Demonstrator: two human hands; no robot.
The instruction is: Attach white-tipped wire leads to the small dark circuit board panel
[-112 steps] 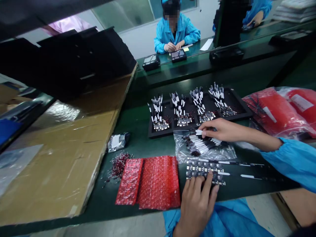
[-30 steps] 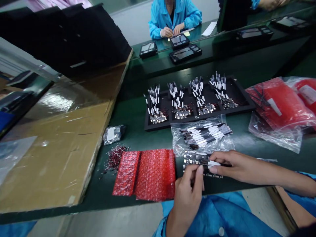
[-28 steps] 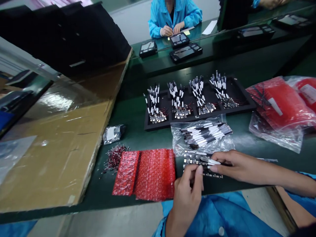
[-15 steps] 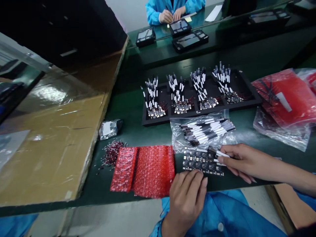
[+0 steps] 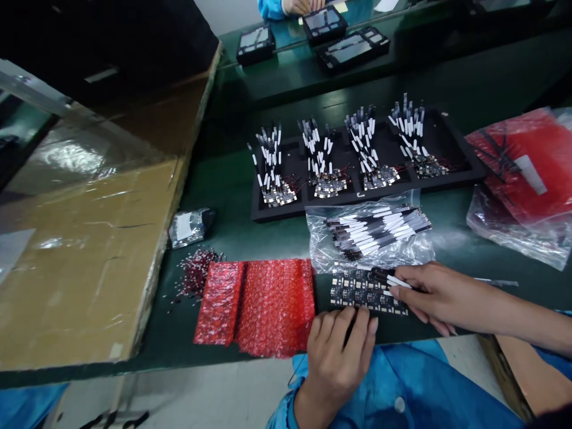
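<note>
A panel of small black circuit boards (image 5: 357,292) lies flat near the table's front edge. My left hand (image 5: 340,345) rests at its lower edge, fingers stretched out and fingertips touching the border. In my right hand (image 5: 431,295), thumb and fingers pinch several thin black-and-white strips (image 5: 399,281), whose dark ends reach over the panel's upper right. Just behind the panel, a clear plastic bag (image 5: 322,238) has a stack of similar black-and-white strips (image 5: 379,229) on it. Red bubble wrap (image 5: 274,307) lies left of the panel.
Behind the bag stands a black divided tray (image 5: 286,214) with boards and upright strips. Small dark-red wired parts (image 5: 199,274) and a silvery packet (image 5: 190,227) lie left. Red bags (image 5: 531,167) lie right, cardboard (image 5: 89,268) far left. A co-worker's hands (image 5: 301,6) show across the table.
My view has tilted slightly down. The strips in my right hand have come a little further left over the panel. My left hand stays at the panel's lower edge.
</note>
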